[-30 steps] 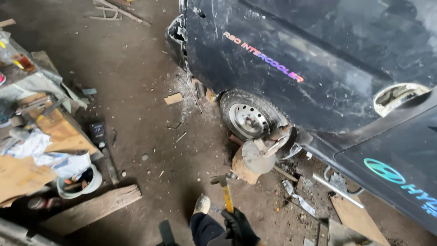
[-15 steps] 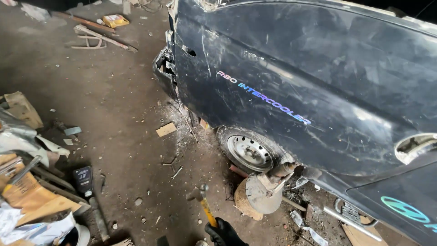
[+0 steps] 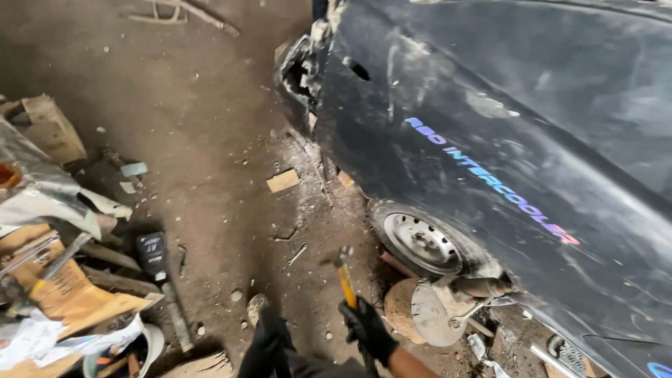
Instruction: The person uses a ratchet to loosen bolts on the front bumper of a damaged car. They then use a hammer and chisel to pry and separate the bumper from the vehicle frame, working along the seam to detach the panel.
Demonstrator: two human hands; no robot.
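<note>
Right hand [image 3: 367,329], black-gloved, closed around the yellow handle of a hammer [image 3: 344,274]; hammer upright, head up, low in the head view just left of the brake disc [image 3: 435,313]. Left hand not in view; only a dark shoe [image 3: 269,329] shows beside the right hand.

Edges and room: dark vehicle body [image 3: 504,126] fills the right half, its lower edge overhanging the small steel wheel [image 3: 423,243] lying under it. Disc and hub stand just right of the hammer, close to the wheel. Open dirt floor [image 3: 210,126] runs left and up from the hammer, well apart from the body.

Against the earlier frames: camera has swung left and up; more bare floor and the vehicle's torn corner [image 3: 301,70] now show, the door with the cutout has left the frame. Hammer sits nearer the disc than before, raised the same way.

Around: small wood block [image 3: 283,180] on the floor near the corner; dark container [image 3: 151,250] and a long bar [image 3: 176,318] left of the shoe; cardboard and scrap pile [image 3: 63,287] along the left edge, crowding that side. Loose debris under the sill at lower right.
</note>
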